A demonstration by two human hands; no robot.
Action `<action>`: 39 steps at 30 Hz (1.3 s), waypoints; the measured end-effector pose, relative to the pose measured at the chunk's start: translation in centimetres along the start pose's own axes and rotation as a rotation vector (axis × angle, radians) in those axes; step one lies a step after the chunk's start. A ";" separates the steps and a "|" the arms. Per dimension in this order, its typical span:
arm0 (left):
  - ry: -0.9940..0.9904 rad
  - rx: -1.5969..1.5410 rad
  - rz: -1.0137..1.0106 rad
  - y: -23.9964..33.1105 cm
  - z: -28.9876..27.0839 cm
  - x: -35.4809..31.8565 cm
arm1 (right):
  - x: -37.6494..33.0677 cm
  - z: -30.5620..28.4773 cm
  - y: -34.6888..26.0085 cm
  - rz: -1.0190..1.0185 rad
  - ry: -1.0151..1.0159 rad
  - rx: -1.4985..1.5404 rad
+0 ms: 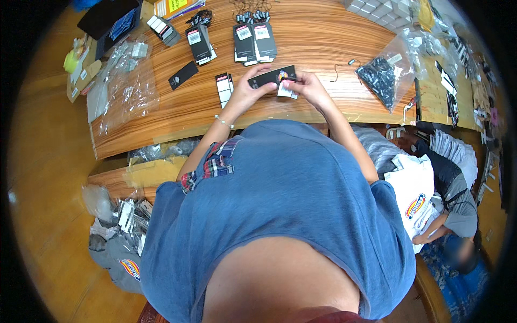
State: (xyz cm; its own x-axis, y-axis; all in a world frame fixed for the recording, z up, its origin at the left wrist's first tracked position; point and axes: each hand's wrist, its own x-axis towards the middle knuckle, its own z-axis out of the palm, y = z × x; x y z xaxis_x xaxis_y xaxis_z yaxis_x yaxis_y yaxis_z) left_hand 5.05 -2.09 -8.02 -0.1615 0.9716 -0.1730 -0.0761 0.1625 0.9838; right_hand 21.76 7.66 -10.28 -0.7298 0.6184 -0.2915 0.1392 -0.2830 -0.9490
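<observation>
Over the near part of the wooden table, my left hand (249, 90) grips a long black hang tag (263, 79), held sideways between thumb and fingers. My right hand (311, 90) is closed at the tag's right end, with a small white label (287, 93) just below its fingertips. Whether that label is fixed to the tag or separate, I cannot tell. Just left of my left hand lies a short stack of white-labelled tags (222, 90). A single black tag (183, 75) rests farther left. Bundles of black tags with cords (254, 46) lie beyond my hands.
A clear bag of black pieces (377, 78) lies on the right, near a loose black cord (339, 66). Clear plastic bags (129, 81) cover the table's left end. White boxes (377, 12) stand far right. Another person (458, 210) is at lower right beside folded white garments (412, 183).
</observation>
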 end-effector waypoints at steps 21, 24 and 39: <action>0.081 -0.090 -0.148 -3.4 -0.2 1.4 | -0.3 -15.9 -0.1 -0.150 0.498 -0.861; 0.107 -0.108 -0.154 -2.6 0.5 1.9 | -0.7 -16.5 -1.0 -0.245 0.071 -0.918; 0.096 -0.090 -0.084 -2.8 1.6 2.6 | 3.1 -19.9 1.9 -0.079 0.384 -1.473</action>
State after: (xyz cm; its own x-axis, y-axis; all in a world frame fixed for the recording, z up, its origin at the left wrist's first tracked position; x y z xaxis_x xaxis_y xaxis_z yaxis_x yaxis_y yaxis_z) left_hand 6.44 0.28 -11.13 -0.2437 0.9337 -0.2623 -0.1802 0.2222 0.9582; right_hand 33.10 23.65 -15.39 -0.5870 0.8091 -0.0281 0.8008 0.5751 -0.1671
